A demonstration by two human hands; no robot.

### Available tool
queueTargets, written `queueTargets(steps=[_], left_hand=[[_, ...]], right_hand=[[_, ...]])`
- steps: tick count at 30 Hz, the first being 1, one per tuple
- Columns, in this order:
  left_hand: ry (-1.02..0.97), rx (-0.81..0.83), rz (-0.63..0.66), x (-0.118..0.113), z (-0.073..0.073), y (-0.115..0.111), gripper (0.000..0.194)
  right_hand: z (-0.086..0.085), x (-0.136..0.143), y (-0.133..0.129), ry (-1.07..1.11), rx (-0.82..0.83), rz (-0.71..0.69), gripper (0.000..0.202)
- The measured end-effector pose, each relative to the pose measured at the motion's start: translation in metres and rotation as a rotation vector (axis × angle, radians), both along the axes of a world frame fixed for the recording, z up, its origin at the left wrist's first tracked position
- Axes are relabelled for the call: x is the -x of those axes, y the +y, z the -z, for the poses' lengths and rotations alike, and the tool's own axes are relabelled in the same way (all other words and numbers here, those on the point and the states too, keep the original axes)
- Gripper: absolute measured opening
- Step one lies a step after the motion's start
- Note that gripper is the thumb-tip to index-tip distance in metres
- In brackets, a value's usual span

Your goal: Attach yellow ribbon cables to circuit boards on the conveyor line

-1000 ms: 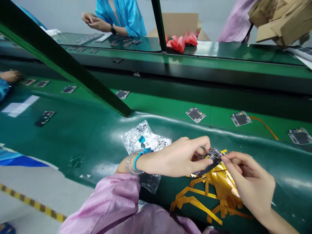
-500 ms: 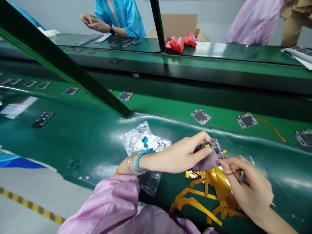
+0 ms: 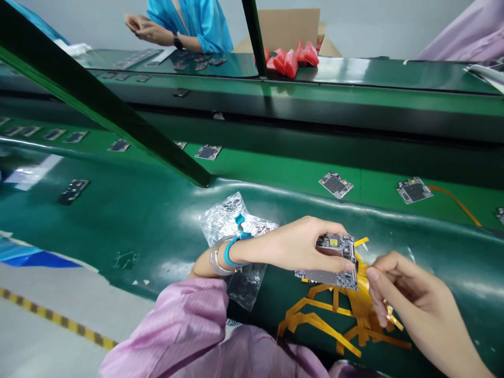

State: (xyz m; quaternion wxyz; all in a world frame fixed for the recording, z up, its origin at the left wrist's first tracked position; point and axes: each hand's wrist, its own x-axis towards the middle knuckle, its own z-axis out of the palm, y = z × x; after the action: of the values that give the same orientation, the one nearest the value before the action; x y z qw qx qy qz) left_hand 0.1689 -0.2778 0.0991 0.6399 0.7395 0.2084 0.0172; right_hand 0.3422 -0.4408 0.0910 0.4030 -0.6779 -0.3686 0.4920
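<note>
My left hand (image 3: 303, 247) grips a circuit board (image 3: 334, 275) by its edges, thumb across its face; the board has a grey panel and a small yellow label. To its right, my right hand (image 3: 409, 299) has thumb and index finger pinched together at the end of a yellow flex cable (image 3: 364, 266), close beside the board's right edge. Whether that cable is joined to the board cannot be made out. Below both hands lies a loose pile of yellow flex cables (image 3: 326, 328) on the green mat.
A clear plastic bag (image 3: 224, 218) lies under my left forearm. Several boards sit on the green belt (image 3: 275, 173) beyond, one board (image 3: 414, 190) with an orange cable. A dark green post (image 3: 118, 105) slants across the left. Opposite, a person in blue (image 3: 192, 26) works near red bags (image 3: 289, 62).
The board has turned in my left hand and dropped slightly. My right hand has moved a little right, away from the board's face. Boards on the belt appear shifted right.
</note>
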Motion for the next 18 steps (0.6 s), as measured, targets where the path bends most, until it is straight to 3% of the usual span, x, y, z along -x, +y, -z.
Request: queueTargets(steps=[6, 13, 18], left_hand=[[0.010, -0.034, 0.007, -0.0014, -0.0003, -0.0009, 0.019], [0.067, -0.043, 0.000, -0.0006, 0.0001, -0.0016, 0.024], [0.064, -0.089, 0.036, -0.0002, -0.0006, -0.0016, 0.020]], right_hand=[[-0.0006, 0.0012, -0.0007, 0.014, -0.013, 0.058, 0.042], [0.0050, -0.0033, -0.0020, -0.030, 0.040, -0.071, 0.040], [0.0063, -0.0071, -0.0007, -0.059, -0.008, -0.133, 0.038]])
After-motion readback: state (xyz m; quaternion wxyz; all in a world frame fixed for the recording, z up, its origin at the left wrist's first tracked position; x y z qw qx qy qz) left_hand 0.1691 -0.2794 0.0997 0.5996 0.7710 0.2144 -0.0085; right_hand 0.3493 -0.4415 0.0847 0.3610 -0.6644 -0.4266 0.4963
